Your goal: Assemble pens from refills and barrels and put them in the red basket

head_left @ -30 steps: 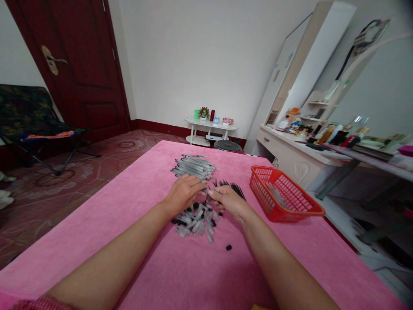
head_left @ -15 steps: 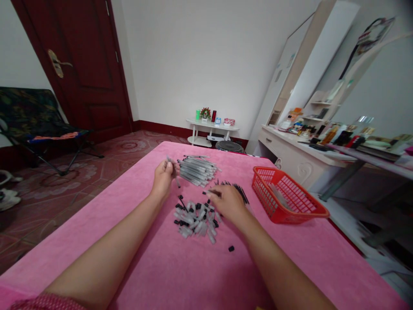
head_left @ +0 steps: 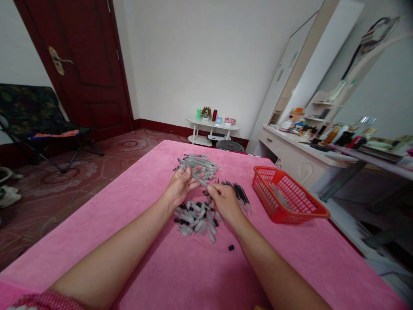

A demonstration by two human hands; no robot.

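Observation:
My left hand (head_left: 179,186) grips a clear pen barrel (head_left: 200,180), thumb on top and the other fingers partly spread. Closed in a pinch, my right hand (head_left: 226,200) meets the barrel's near end; a small piece at its fingertips is too blurred to name. Behind my left hand lies a pile of clear pen barrels (head_left: 206,165). Just below both hands is a heap of clear pen caps (head_left: 201,226) mixed with small black parts. Thin black pen refills (head_left: 240,192) lie beyond my right hand.
A pink cloth (head_left: 155,262) covers the table. On its right stands a red plastic basket (head_left: 284,218) with some clear pieces inside. One black part (head_left: 231,248) lies apart, near my right forearm. A dresser (head_left: 290,148) stands beyond the table's right edge.
My left hand has moved right and turned, bringing the pen barrel over to my right hand. The right hand has shifted slightly left, and the two hands now meet at the barrel's end.

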